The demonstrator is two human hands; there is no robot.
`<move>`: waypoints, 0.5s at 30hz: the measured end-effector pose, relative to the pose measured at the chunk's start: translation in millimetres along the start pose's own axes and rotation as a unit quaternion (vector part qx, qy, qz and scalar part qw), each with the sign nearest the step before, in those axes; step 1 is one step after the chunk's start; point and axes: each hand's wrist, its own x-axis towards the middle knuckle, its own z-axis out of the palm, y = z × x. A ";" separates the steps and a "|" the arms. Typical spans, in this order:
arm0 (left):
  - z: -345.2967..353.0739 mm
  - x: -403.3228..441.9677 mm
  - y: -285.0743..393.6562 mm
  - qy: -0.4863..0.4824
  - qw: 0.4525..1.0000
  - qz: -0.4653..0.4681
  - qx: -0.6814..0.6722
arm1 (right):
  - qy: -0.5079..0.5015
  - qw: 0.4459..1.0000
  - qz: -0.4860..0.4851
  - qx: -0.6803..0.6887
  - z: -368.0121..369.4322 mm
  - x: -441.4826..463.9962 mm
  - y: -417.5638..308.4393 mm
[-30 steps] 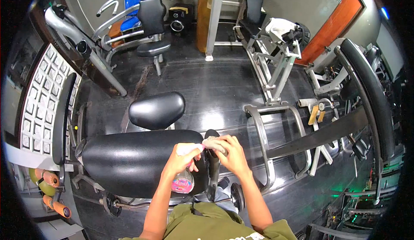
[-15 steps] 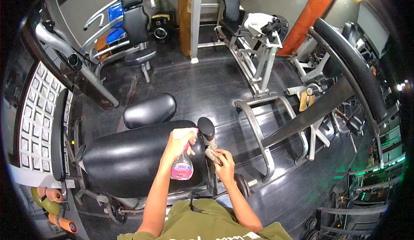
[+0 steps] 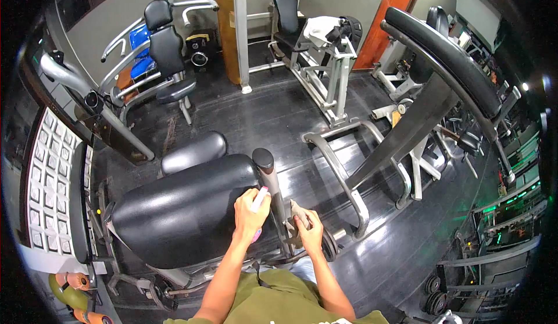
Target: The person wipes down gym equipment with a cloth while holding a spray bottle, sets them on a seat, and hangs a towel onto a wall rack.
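My left hand (image 3: 249,218) is wrapped round a spray bottle (image 3: 260,198). Its white and pink spray head points up and away, while most of the body is hidden behind the hand. In my right hand (image 3: 311,232) is a greyish-beige cloth (image 3: 298,213), bunched between the fingers with part hanging down. Both hands are above the right end of a black padded bench (image 3: 180,210). Between them runs a grey metal post (image 3: 274,190) with a black rounded cap (image 3: 263,159); I cannot tell whether the cloth touches it.
Beyond the bench lies a smaller black pad (image 3: 194,153). A machine with silver tube legs (image 3: 334,161) stands to the right. Further back are a seated press machine (image 3: 167,50) and a wrapped column (image 3: 228,33). Foam rollers (image 3: 72,280) lie at lower left.
The bottle has turned in my left hand, so its pink label no longer faces me. My right hand and the cloth have shifted slightly right, away from the post. The camera view has shifted too.
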 end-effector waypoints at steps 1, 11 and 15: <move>0.8 1.1 1.0 0.014 0.999 0.030 0.018 | -0.002 1.000 0.002 0.005 -2.0 -3.4 0.9; -10.2 1.4 -2.4 -0.008 1.000 0.008 0.016 | -0.009 1.000 0.014 -0.024 -3.4 -2.8 -7.6; -27.3 2.0 -15.4 -0.126 0.970 -0.114 -0.174 | 0.010 0.995 -0.092 -0.040 27.2 41.8 -30.8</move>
